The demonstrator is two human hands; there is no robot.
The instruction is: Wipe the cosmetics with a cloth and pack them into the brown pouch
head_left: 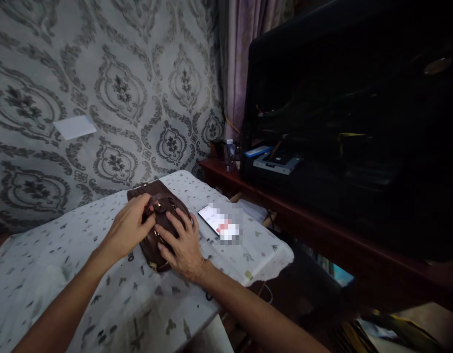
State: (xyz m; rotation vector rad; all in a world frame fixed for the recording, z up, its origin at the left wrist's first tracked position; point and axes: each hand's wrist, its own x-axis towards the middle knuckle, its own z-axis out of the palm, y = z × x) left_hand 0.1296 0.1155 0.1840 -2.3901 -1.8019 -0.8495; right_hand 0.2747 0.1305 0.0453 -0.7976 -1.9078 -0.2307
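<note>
A dark brown leather bag (150, 252) with gold-coloured metal fittings lies on the patterned white cloth of the table. My left hand (128, 223) is closed in a pinch at the bag's tab (160, 205), near a small metal stud. Across the bag's near right side rests my right hand (184, 245), its fingers spread and touching the leather. Both hands partly hide the bag's top. To the right of the bag, a phone (211, 219) lies screen up and lit, its lower part blurred out.
The white cloth (167, 304) covers the table up to the patterned wall. At the right stands a reddish wooden stand (226, 172) with a large black screen (340, 122) and a clear bottle (229, 154). Papers (252, 211) lie between table and stand.
</note>
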